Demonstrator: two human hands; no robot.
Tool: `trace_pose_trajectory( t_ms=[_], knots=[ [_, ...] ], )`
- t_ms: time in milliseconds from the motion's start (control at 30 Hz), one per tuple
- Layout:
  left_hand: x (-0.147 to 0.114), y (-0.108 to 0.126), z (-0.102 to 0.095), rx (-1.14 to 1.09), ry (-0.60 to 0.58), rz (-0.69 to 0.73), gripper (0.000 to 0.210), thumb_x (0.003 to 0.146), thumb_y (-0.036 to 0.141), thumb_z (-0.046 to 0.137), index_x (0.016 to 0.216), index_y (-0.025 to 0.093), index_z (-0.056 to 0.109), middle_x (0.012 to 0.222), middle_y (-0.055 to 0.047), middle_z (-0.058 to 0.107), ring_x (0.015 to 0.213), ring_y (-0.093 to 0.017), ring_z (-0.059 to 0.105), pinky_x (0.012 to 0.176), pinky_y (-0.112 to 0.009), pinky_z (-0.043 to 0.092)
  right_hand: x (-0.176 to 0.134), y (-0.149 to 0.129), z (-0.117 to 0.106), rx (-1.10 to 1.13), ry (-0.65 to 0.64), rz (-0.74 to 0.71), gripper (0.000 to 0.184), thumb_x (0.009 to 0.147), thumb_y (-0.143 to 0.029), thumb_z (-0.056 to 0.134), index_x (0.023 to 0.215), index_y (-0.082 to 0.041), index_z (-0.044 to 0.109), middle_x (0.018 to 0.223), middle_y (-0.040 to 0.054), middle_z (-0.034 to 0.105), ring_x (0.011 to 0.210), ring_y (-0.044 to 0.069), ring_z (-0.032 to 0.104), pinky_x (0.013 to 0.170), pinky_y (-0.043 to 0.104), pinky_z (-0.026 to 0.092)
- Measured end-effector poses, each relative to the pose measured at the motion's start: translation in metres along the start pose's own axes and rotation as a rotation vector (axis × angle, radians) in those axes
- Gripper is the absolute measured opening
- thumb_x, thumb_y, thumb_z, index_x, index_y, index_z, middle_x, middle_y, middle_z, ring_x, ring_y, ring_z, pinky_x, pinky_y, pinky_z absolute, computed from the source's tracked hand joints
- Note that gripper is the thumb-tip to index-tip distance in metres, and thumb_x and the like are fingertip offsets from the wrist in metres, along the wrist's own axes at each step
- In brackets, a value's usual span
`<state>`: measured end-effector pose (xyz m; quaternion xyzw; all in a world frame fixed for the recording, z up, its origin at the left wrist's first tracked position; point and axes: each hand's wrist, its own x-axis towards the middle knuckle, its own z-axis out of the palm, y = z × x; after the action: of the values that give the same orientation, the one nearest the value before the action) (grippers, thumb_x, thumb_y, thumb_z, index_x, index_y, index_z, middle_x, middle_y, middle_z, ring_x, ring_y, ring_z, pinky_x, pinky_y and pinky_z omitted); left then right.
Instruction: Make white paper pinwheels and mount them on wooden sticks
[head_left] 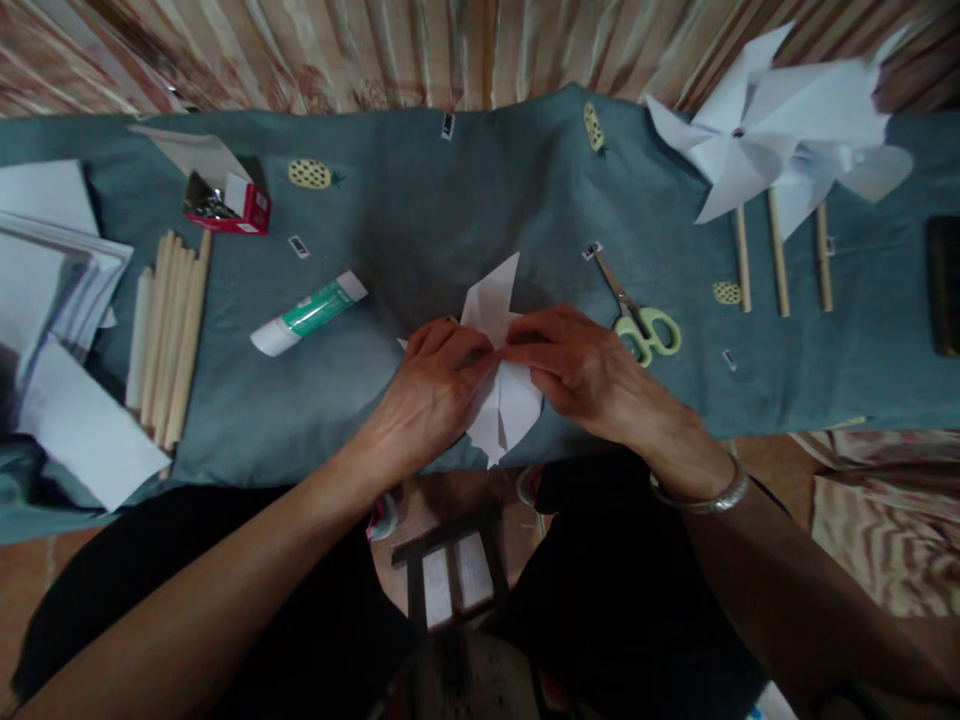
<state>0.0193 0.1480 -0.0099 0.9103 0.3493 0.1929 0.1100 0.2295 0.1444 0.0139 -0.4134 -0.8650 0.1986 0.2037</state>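
Note:
A white paper pinwheel (491, 300), with no stick visible on it, is held near the table's front edge. My left hand (439, 375) is closed on its left side, thumb and fingers pinching near the centre. From the right, my right hand (574, 360) pinches the paper at the same middle point; a bracelet circles that wrist. The fingertips meet and hide the pinwheel's centre, so anything small between them cannot be made out. Just right of my right hand lie scissors (637, 320) with green handles. A glue tube (309, 313) rests left of my left hand.
Finished pinwheels (739, 135) on sticks lie at the back right, near a dark phone-like object (943, 285). Several wooden sticks (171, 335) lie at left beside paper sheets (90, 420). An open red box (229, 205) of small metallic pieces stands behind them on the green cloth (450, 210).

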Motion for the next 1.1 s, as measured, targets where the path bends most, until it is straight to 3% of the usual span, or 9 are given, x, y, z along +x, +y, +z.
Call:
trace_pose_trajectory(
  t_ms=[333,533,1100],
  knots=[
    [-0.0019,0.0002,-0.002,-0.001,0.021,0.02,0.025,0.096,0.019,0.048,0.115,0.018,0.065,0.11,-0.007,0.069,0.101,-0.023,0.058,0.101,-0.046,0.045,0.0025,-0.0081,-0.0032,-0.012,-0.034,0.057,0.031,0.094,-0.013,0.044,0.094,-0.02,0.074,0.1,0.0082,0.066,0.097,0.024,0.057,0.088,0.042,0.049],
    [-0.0007,0.0002,-0.0045,0.04,-0.042,0.004,0.029,0.098,0.021,0.043,0.114,0.024,0.067,0.109,-0.004,0.069,0.102,-0.022,0.059,0.107,-0.047,0.039,0.0009,-0.0053,-0.0001,-0.008,-0.011,0.048,0.032,0.092,-0.011,0.044,0.099,-0.02,0.074,0.103,0.0086,0.067,0.098,0.024,0.058,0.087,0.043,0.05],
    [0.0048,0.0006,-0.0086,0.145,-0.065,0.087,0.024,0.096,0.017,0.046,0.107,0.016,0.067,0.099,-0.006,0.069,0.099,-0.022,0.059,0.106,-0.049,0.042,-0.0012,-0.0028,0.0015,0.0,0.017,0.01,0.03,0.091,-0.009,0.045,0.099,-0.019,0.072,0.103,0.0078,0.067,0.097,0.023,0.058,0.086,0.042,0.051]
  ],
)
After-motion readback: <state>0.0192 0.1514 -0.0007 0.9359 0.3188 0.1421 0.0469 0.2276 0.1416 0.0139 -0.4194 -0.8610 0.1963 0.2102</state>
